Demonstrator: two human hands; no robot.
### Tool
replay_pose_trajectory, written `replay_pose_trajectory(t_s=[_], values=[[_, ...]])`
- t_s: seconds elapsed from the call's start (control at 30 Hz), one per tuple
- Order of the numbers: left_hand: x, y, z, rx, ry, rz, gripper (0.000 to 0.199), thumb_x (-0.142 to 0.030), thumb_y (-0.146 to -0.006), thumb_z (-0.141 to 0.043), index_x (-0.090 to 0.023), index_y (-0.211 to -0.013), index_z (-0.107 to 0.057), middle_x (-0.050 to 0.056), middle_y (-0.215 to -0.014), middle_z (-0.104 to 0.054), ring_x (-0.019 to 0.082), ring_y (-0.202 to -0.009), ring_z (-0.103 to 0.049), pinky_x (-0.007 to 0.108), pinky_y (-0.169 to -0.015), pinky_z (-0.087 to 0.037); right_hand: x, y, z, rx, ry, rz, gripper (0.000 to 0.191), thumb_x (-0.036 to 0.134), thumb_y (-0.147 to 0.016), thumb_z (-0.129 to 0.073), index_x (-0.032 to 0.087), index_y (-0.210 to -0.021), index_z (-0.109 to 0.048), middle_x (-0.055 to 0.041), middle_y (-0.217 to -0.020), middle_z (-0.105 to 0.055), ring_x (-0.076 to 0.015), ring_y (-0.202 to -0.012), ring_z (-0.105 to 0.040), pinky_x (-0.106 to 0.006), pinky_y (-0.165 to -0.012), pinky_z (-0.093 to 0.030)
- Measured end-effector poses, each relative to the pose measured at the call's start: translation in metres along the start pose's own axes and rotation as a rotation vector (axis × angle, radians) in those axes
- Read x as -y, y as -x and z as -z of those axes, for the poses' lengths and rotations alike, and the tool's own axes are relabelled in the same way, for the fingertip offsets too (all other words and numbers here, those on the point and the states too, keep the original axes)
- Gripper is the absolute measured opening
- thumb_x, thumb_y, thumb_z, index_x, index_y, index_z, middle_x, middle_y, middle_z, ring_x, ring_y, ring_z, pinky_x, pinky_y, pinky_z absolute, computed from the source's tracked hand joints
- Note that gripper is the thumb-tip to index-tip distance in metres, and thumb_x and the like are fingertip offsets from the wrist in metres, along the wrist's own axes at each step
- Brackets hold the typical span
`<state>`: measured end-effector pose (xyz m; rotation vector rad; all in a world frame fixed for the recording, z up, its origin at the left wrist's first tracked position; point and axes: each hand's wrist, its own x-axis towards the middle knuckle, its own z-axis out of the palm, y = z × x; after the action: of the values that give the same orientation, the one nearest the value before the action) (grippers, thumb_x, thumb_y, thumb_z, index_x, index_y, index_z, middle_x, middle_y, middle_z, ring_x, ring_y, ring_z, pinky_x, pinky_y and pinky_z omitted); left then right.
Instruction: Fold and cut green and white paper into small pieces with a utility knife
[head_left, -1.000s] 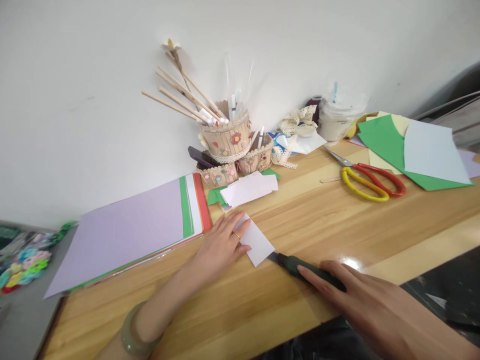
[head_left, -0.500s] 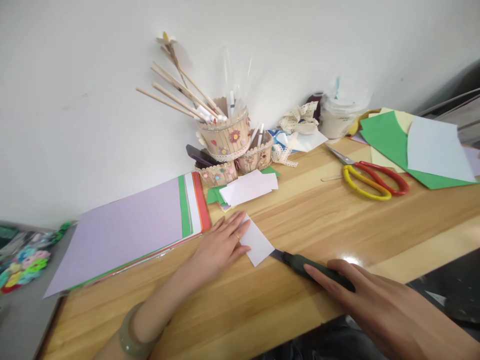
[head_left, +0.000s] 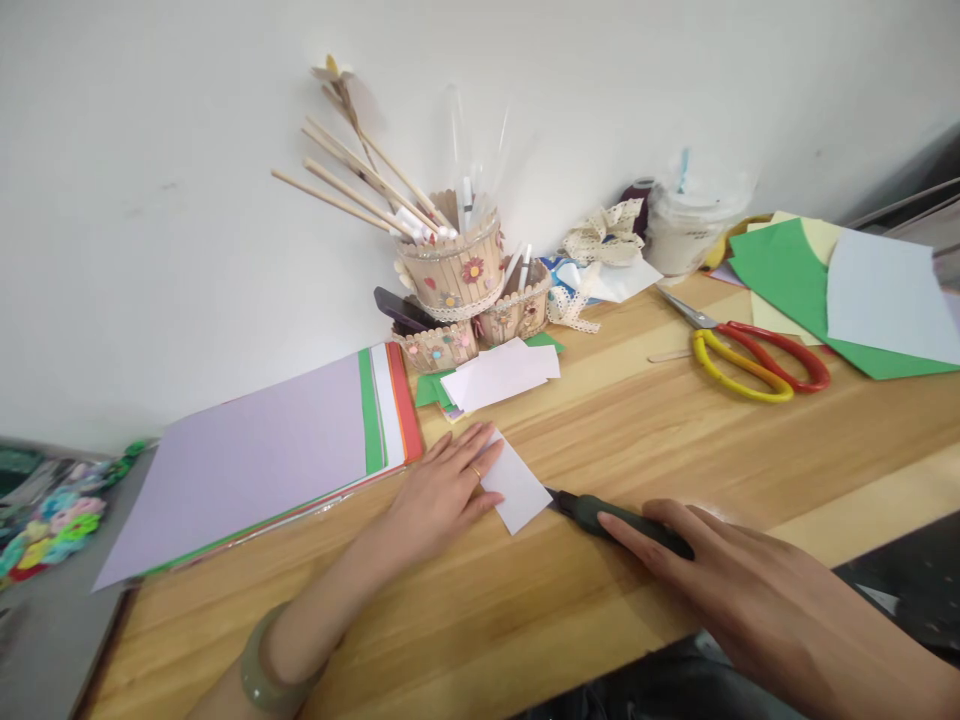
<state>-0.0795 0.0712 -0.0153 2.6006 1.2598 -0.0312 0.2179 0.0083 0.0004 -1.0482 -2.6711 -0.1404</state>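
Observation:
My left hand (head_left: 450, 490) lies flat on the table with its fingers stretched out. Its fingertips press on the upper left edge of a small pale lilac piece of paper (head_left: 520, 488). From the right, my right hand (head_left: 720, 570) grips a knife (head_left: 634, 525) by its dark green handle, index finger laid along it. The short grey blade points left and meets the paper's right corner; whether it is in a fold or only touching the edge I cannot tell.
Behind lie cut paper strips (head_left: 502, 375) and decorated wooden baskets (head_left: 454, 278) holding sticks and pens. A stack of coloured sheets (head_left: 262, 440) is on the left. Scissors (head_left: 742, 350), more paper (head_left: 889, 290) and a lidded cup (head_left: 679, 230) are on the right. The table's front edge (head_left: 660, 650) is close.
My right hand and the knife have shifted slightly left, bringing the blade closer against the paper's corner. My left hand keeps its place on the paper.

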Motion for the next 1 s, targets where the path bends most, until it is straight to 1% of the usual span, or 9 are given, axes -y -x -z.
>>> replay_pose_trajectory(t_s=[0.2,0.3,0.4,0.53,0.67,0.8,0.9,1.0], values=[[-0.001,0.000,0.001,-0.008,-0.012,-0.003,0.055,-0.045,-0.099,-0.038,-0.014,-0.145,-0.035,0.013,-0.154,-0.026,0.025,-0.143,-0.021,0.050,-0.115,-0.024,-0.005,-0.005,-0.008,0.001,-0.012,0.013,0.070,-0.003,-0.065,-0.038,0.017,-0.131,-0.050,-0.0092,-0.096,-0.063,-0.0185,-0.077,-0.066,-0.028,-0.060,-0.054],[-0.002,-0.001,0.004,-0.007,-0.013,-0.008,0.056,-0.045,-0.099,-0.038,-0.012,-0.144,-0.036,0.014,-0.153,-0.027,0.026,-0.143,-0.022,0.051,-0.115,-0.026,-0.007,-0.009,-0.013,0.017,-0.019,0.014,0.068,-0.001,-0.068,-0.039,0.018,-0.133,-0.048,-0.0093,-0.096,-0.062,-0.0189,-0.076,-0.066,-0.029,-0.059,-0.054],[-0.004,-0.001,0.007,0.009,-0.030,-0.002,0.056,-0.045,-0.099,-0.039,-0.011,-0.144,-0.036,0.014,-0.153,-0.027,0.026,-0.143,-0.023,0.050,-0.115,-0.026,-0.009,-0.011,-0.015,0.028,-0.034,0.018,0.065,0.002,-0.071,-0.040,0.018,-0.134,-0.047,-0.0096,-0.097,-0.062,-0.0194,-0.076,-0.066,-0.030,-0.058,-0.055],[-0.006,-0.001,0.010,0.004,-0.033,0.007,0.055,-0.045,-0.099,-0.041,-0.013,-0.143,-0.038,0.013,-0.153,-0.029,0.024,-0.143,-0.024,0.046,-0.116,-0.025,-0.012,-0.008,-0.014,0.043,-0.045,0.017,0.068,0.001,-0.072,-0.039,0.020,-0.137,-0.045,-0.0093,-0.100,-0.061,-0.0185,-0.076,-0.066,-0.029,-0.059,-0.055],[-0.006,-0.001,0.011,0.012,-0.027,0.010,0.054,-0.043,-0.098,-0.044,-0.014,-0.143,-0.038,0.013,-0.153,-0.028,0.024,-0.143,-0.023,0.047,-0.116,-0.024,-0.016,-0.003,-0.011,0.077,-0.076,-0.013,0.074,-0.003,-0.072,-0.035,0.024,-0.141,-0.041,-0.0080,-0.105,-0.061,-0.0170,-0.079,-0.066,-0.028,-0.060,-0.054],[-0.005,0.000,0.010,0.014,-0.016,0.012,0.054,-0.043,-0.098,-0.043,-0.014,-0.144,-0.036,0.013,-0.153,-0.027,0.023,-0.143,-0.022,0.047,-0.116,-0.024,-0.019,-0.003,-0.008,0.060,-0.072,0.005,0.076,-0.005,-0.067,-0.034,0.023,-0.137,-0.046,-0.0070,-0.101,-0.063,-0.0170,-0.077,-0.067,-0.026,-0.059,-0.055],[-0.005,0.000,0.009,0.004,0.004,0.009,0.054,-0.043,-0.099,-0.043,-0.016,-0.144,-0.036,0.012,-0.154,-0.027,0.023,-0.144,-0.021,0.048,-0.116,-0.024,-0.020,-0.006,-0.007,0.051,-0.066,0.012,0.075,-0.004,-0.067,-0.034,0.023,-0.136,-0.047,-0.0070,-0.099,-0.064,-0.0176,-0.076,-0.067,-0.027,-0.056,-0.054],[-0.004,0.000,0.008,-0.003,0.013,0.011,0.053,-0.043,-0.098,-0.044,-0.017,-0.144,-0.035,0.012,-0.154,-0.027,0.023,-0.144,-0.022,0.047,-0.116,-0.023,-0.019,-0.009,-0.008,0.058,-0.066,0.009,0.071,-0.002,-0.071,-0.035,0.023,-0.137,-0.045,-0.0073,-0.100,-0.063,-0.0175,-0.078,-0.066,-0.027,-0.058,-0.054]])
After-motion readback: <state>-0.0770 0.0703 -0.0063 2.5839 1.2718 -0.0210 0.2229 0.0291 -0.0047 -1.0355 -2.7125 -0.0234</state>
